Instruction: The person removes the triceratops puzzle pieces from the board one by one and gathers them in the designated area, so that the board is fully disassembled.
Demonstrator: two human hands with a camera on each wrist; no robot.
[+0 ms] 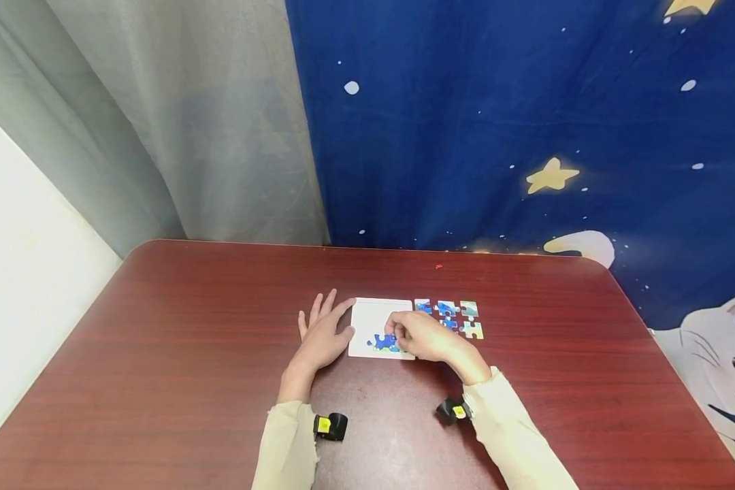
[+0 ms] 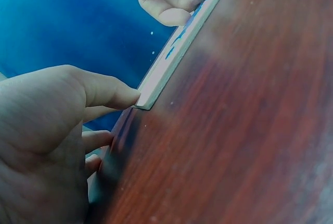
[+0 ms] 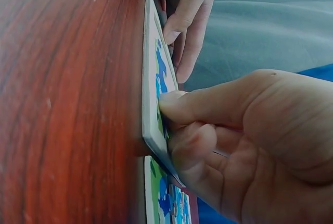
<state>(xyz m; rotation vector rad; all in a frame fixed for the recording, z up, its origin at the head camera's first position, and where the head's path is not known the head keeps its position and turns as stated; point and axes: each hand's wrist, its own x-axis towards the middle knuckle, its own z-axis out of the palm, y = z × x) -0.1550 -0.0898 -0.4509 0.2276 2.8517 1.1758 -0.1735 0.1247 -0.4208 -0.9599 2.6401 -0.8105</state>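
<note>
A white puzzle board (image 1: 373,314) lies flat on the table, with blue puzzle pieces (image 1: 380,342) set along its lower part. My left hand (image 1: 322,340) is at the board's left side, fingers spread, with the index fingertip at the upper corner and the thumb at the edge. Over the lower right of the board, my right hand (image 1: 425,335) pinches a puzzle piece between thumb and curled fingers, low against the board. In the right wrist view the thumb (image 3: 182,104) rests right at the coloured pieces, and the fingers hide most of the piece.
Several loose puzzle pieces (image 1: 469,309) lie on the reddish-brown table (image 1: 208,354) just right of the board. A small red mark (image 1: 439,266) shows near the far edge. Grey and blue curtains (image 1: 441,136) hang behind the table; a white wall (image 1: 24,272) stands left.
</note>
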